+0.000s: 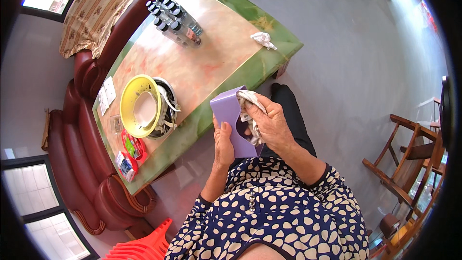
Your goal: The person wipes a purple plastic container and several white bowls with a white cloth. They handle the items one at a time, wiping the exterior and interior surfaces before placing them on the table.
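Note:
My left hand [223,145] grips a light purple plastic box [225,110] with a curved cut-out edge, its thumb on the near face. The box is tilted in front of my chest, beside the table's edge. In my right hand [275,121] is a bunched whitish cloth [247,97], pressed against the box's open side and partly inside it. A small white label shows near the cloth. The box's far side and some fingertips are hidden.
The green-edged stone table [211,67] bears a group of bottles [175,21], a yellow basin [132,96] on stacked pots, red trays [132,147], papers [107,95] and a crumpled white cloth [263,40]. A red sofa [72,149], red stools [139,245] and a wooden chair [404,159] stand around.

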### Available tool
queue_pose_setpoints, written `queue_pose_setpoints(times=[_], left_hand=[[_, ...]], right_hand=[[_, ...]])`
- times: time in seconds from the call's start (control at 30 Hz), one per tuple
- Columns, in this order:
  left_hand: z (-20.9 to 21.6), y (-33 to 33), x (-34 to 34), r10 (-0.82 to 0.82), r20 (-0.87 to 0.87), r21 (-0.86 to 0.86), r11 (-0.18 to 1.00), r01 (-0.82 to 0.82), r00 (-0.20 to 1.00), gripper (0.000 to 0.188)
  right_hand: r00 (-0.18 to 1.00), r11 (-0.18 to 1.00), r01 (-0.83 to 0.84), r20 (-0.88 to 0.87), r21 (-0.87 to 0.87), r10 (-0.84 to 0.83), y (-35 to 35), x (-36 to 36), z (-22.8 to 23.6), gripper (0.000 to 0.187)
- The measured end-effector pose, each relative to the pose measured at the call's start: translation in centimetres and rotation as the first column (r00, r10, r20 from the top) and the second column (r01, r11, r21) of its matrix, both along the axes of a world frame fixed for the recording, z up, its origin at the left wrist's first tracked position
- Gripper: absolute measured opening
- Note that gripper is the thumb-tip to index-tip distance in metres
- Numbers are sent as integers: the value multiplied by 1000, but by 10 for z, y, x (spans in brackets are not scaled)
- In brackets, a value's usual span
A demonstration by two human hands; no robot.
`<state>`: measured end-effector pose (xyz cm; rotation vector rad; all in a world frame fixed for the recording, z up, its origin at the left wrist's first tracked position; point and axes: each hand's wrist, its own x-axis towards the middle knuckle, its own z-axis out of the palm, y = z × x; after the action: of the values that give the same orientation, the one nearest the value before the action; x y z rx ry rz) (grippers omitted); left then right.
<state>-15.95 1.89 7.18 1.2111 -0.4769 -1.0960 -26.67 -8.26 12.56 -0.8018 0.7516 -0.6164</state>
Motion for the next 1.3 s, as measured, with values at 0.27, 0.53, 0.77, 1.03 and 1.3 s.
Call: queue_pose_setpoints(times=[0.27,0.53,0.77,1.03,1.3], left_hand=[[5,2,2,-26,228,12,1000,24,973,49],[23,-5,0,16,118,-20,1000,-14,993,51],[25,-12,14,88,-56,24,996,-86,995,44],[-10,-14,10,193,-208,119,978,-171,959,47],[10,-17,8,190,-316,16,981,-195,929,58]], right_hand=[[921,947,-313,267,73,284,0,-10,-2,46],[854,722,-492,-110,-485,508,-12,-14,-4,28],[705,373,-623,-287,-688,648,-29,-37,-7,27],[958,613,-277,-163,-740,236,-14,-35,14,35],[799,-113,-595,-570,-796,-195,15,-15,2,24]])
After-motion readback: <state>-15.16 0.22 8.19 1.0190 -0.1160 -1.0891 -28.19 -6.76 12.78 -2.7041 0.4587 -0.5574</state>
